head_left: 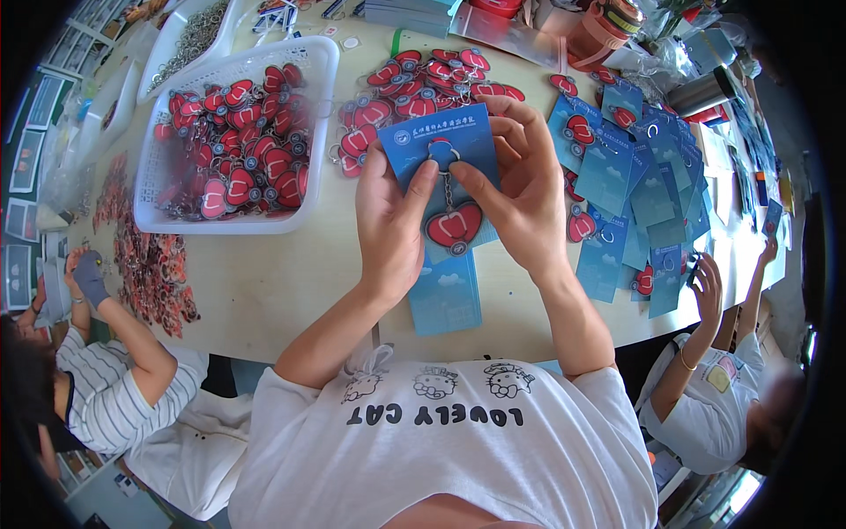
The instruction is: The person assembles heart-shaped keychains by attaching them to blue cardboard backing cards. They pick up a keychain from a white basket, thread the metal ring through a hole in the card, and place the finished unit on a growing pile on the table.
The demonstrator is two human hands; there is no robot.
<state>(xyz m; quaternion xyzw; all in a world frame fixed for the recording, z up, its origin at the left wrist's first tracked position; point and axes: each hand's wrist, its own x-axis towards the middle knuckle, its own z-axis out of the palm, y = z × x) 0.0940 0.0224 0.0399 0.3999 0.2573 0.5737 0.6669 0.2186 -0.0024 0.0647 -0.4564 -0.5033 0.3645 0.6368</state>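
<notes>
My left hand (393, 225) and my right hand (527, 194) hold a blue backing card (471, 132) upright between them, over the near part of the table. A red heart-shaped keychain (454, 229) hangs on its short chain in front of the card. Both thumbs press by the key ring at the top of the chain, one on each side. Fingers of both hands are behind the card and partly hidden. Just below, more blue cards (445, 304) lie on the table. Beyond my hands is a heap of red keychains (419, 88).
On the left stands a white plastic basket (322, 115) full of red keychains, with a tray of metal rings (189, 44) behind it. Reddish small pieces (159, 273) lie nearer. Carded keychains (648, 189) spread on the right. A bottle (604, 35) stands behind. People sit on both sides.
</notes>
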